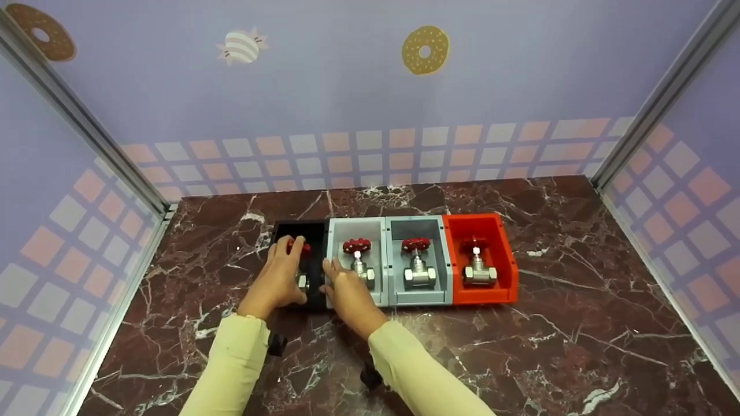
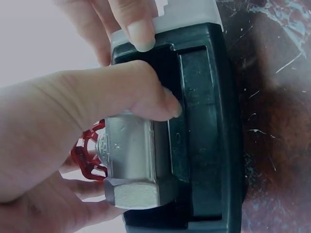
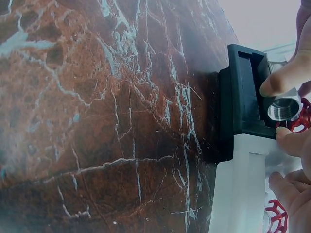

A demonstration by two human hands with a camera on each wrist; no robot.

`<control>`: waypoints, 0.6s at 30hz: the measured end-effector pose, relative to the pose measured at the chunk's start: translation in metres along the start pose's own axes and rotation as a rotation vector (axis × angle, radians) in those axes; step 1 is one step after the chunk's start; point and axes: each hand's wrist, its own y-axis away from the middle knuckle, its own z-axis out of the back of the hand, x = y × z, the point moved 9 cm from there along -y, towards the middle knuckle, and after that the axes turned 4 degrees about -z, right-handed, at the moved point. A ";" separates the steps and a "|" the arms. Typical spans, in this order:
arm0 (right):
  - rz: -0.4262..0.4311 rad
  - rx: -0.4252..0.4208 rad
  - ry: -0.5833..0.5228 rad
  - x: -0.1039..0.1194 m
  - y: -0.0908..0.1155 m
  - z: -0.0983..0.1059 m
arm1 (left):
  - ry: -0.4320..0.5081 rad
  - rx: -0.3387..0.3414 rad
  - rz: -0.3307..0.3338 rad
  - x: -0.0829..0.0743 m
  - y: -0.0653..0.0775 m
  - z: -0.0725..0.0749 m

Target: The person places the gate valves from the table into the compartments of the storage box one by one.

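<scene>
A metal valve with a red handwheel [image 2: 88, 151] sits in the black bin [image 1: 302, 230] at the left end of a row. My left hand [image 1: 276, 278] grips this valve [image 2: 130, 148], thumb across its body and the other fingers around the far side, partly hidden. At the wall between the black bin and the white bin [image 1: 341, 229], my right hand [image 1: 351, 293] pinches the edge, with fingertips on both sides. Another red-wheeled valve [image 1: 358, 266] stands in the white bin, partly behind the right hand.
To the right, a grey-blue bin [image 1: 413, 225] and an orange bin [image 1: 506, 248] adjoin the row, each holding a similar valve. The bins rest on a dark red marbled table [image 1: 578, 289]. Patterned panels [image 1: 347, 86] enclose its back and sides.
</scene>
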 end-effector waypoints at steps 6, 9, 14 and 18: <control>0.039 -0.010 0.029 0.001 0.000 0.000 | 0.009 -0.001 0.011 0.004 -0.008 -0.004; 0.064 -0.029 0.052 0.003 0.000 0.001 | 0.007 -0.016 0.008 0.005 -0.012 -0.005; 0.060 -0.034 0.052 0.002 -0.001 0.002 | 0.011 -0.002 0.020 0.007 -0.020 -0.008; 0.050 -0.025 0.032 0.001 -0.002 0.001 | 0.014 0.029 0.033 0.010 -0.027 -0.012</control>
